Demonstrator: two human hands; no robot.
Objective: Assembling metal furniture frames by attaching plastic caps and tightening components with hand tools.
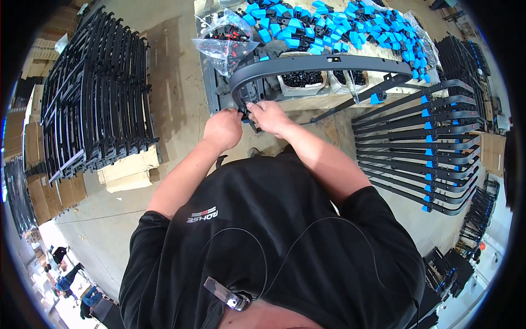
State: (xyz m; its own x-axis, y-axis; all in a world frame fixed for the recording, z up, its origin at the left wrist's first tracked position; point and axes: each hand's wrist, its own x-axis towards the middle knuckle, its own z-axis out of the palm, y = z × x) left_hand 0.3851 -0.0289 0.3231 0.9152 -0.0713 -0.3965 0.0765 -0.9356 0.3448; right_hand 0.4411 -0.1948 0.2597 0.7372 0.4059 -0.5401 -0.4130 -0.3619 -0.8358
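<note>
A black bent metal frame (323,63) stands across the front of the workbench, its curved left end dropping toward my hands. My left hand (223,127) is closed, its fingertips pressed together against a small dark part beside that end. My right hand (268,117) pinches at the frame's lower left end, close against my left fingertips. What lies between the fingers of my left hand is too small and hidden to name. A blue clip (377,98) sits on the frame's right-hand bar.
Blue and black plastic pieces (329,27) are heaped on the bench. Boxes of small black parts (302,79) and a clear plastic bag (227,41) lie nearer. Stacked black frames stand at left (98,93); more frames with blue clips (419,148) stand at right. Other people work at lower left.
</note>
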